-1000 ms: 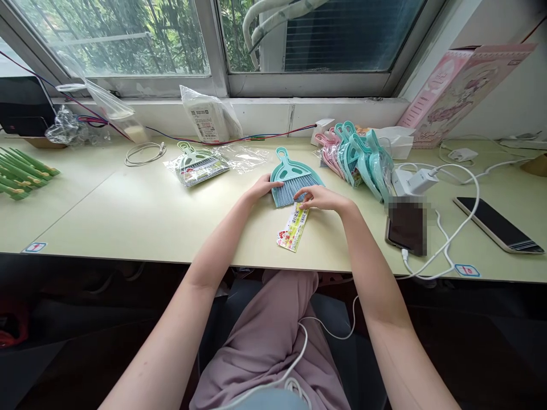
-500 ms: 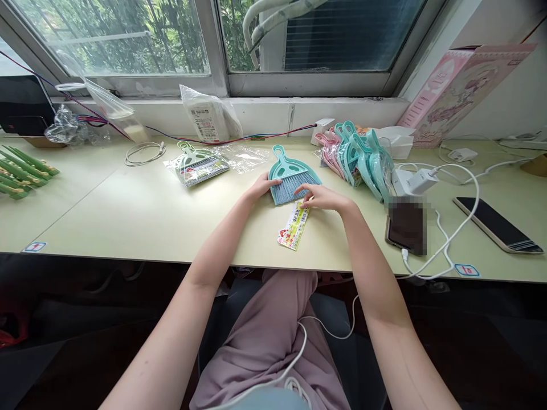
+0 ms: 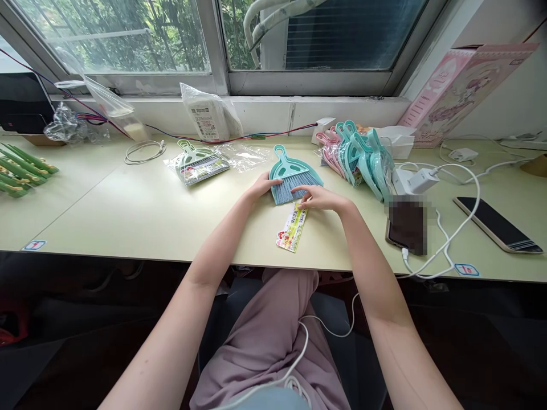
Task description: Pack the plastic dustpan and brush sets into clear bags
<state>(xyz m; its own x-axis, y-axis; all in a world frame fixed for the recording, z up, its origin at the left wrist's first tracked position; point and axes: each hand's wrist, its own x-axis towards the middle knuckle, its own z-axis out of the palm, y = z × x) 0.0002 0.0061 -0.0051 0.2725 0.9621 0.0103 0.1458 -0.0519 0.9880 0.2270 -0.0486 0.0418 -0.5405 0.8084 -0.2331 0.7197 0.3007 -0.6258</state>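
A teal hand brush nested in its dustpan (image 3: 294,171) lies on the table in front of me, handle pointing away and grey-blue bristles toward me. My left hand (image 3: 262,187) grips its left edge, thumb on top. My right hand (image 3: 318,198) is at the lower right of the bristles, with the index finger stretched over them. Its thumb and other fingers pinch the top end of a yellow and white printed card (image 3: 292,229), which slants down toward the table's front edge. The fingertips under the hand are partly hidden.
Bagged teal and pink brush sets (image 3: 361,156) lie to the right, beside a charging phone (image 3: 405,228) with a white cable and another phone (image 3: 498,224). A bagged brush set (image 3: 200,162) lies left of centre. Green stick-like items (image 3: 23,171) sit far left.
My right hand has shifted slightly left, its index finger reaching further across the bristles. The card has slid a little left and toward me. My left hand stays in place.
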